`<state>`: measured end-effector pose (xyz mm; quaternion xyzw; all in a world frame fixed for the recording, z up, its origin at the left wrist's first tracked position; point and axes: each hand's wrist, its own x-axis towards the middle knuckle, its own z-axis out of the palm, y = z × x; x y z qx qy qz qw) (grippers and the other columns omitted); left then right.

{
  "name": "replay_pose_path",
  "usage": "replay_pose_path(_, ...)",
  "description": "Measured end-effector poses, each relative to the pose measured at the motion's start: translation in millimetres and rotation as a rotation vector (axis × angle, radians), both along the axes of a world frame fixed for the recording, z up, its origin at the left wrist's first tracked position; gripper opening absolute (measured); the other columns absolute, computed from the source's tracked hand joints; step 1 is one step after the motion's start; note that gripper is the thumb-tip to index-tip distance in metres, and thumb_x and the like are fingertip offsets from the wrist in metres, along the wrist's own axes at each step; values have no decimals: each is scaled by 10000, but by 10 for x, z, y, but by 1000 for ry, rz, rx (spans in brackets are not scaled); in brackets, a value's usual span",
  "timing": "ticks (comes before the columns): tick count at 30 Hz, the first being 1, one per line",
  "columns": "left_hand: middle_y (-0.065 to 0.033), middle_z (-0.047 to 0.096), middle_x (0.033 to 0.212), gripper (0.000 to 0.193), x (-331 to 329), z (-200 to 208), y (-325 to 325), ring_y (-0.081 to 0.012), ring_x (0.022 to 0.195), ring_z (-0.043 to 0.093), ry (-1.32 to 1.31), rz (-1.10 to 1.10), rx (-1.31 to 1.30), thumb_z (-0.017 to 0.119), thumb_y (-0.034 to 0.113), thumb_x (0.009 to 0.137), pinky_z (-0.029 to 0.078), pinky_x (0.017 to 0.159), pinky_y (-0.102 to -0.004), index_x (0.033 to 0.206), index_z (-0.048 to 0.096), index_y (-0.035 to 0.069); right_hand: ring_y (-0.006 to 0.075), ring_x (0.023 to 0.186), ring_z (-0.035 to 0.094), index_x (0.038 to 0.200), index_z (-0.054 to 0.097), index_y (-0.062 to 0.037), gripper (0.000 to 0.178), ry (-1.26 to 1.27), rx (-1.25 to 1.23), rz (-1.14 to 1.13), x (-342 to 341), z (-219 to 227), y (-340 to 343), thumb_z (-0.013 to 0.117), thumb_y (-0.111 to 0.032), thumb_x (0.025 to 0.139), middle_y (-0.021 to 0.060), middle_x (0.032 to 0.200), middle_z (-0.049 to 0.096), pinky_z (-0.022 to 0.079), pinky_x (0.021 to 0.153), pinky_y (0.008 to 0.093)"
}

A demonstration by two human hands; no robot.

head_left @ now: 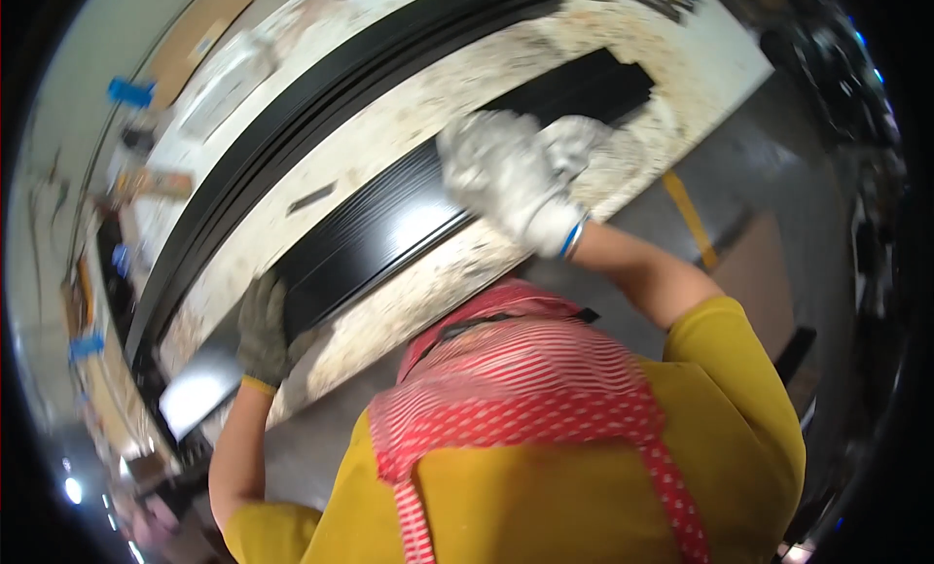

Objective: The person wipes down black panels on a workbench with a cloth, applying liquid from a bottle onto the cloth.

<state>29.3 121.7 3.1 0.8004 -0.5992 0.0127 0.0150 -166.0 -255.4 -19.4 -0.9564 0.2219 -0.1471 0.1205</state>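
A long, glossy black ridged strip (365,238) lies diagonally across the worktable. My left hand (263,333), in a dark grey glove with a yellow cuff, spans the strip near its lower left end, fingers over it and thumb by the near edge. Farther along, my right hand (516,180) wears a whitish glove with a blue-trimmed cuff. It is closed around a crumpled white cloth (576,141) pressed to the strip's surface. Motion blurs the right fingers. Beyond my right hand, the strip's stepped far end (623,83) shows.
Behind the strip, more long black profiles (292,126) lie along the stained white tabletop (700,107). A small dark flat piece (311,197) rests between them. A white wrapped bundle (229,83), brown cardboard (199,39) and a blue item (129,92) sit at the far left.
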Motion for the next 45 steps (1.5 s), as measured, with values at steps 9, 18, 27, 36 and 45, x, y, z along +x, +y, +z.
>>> replay_pose_path(9, -248, 446, 1417, 791, -303, 129, -528, -386, 1340, 414, 148, 192, -384, 729, 416, 812, 367, 1086, -476, 1408, 421, -2, 302, 1185, 536, 1282, 535, -9, 499, -91, 528, 663, 41, 711, 721, 698, -178, 842, 200, 1316, 516, 479, 956, 420)
replay_pose_path(18, -151, 357, 1524, 726, -887, -264, -1534, -360, 1425, 285, 184, 181, -153, 452, 608, 915, 125, 1150, -609, 1462, 408, 132, 338, 1285, 489, 1330, 520, 15, 431, -246, -57, 30, 23, -71, -623, 514, -241, 983, 213, 1386, 510, 358, 1096, 362)
replay_pose_path(27, -61, 269, 1587, 558, 400, -156, 1206, -298, 1470, 211, -166, 887, 370, 451, 430, 969, 130, 1147, -598, 1475, 391, 202, 354, 1343, 416, 1408, 438, 16, 569, 76, -171, -133, -79, -365, -849, 525, -348, 981, 216, 1434, 467, 326, 1114, 399)
replay_pose_path(36, -78, 282, 1581, 639, 272, -282, 1273, -309, 1486, 152, 97, 635, -181, 336, 576, 976, 12, 1175, -569, 1490, 366, 196, 355, 1291, 469, 1355, 488, 39, 537, 57, -78, 4, 526, -275, 328, 518, -348, 984, 227, 1390, 504, 346, 1093, 395)
replay_pose_path(45, -46, 562, 1318, 323, 1833, -488, 4230, -283, 1232, 496, -300, 1274, 164, 386, 330, 1010, 415, 1016, -459, 1241, 579, 213, 325, 1269, 493, 1322, 511, 45, 444, 96, 12, 2, 490, -196, 369, 509, -261, 1000, 208, 1337, 545, 351, 1086, 381)
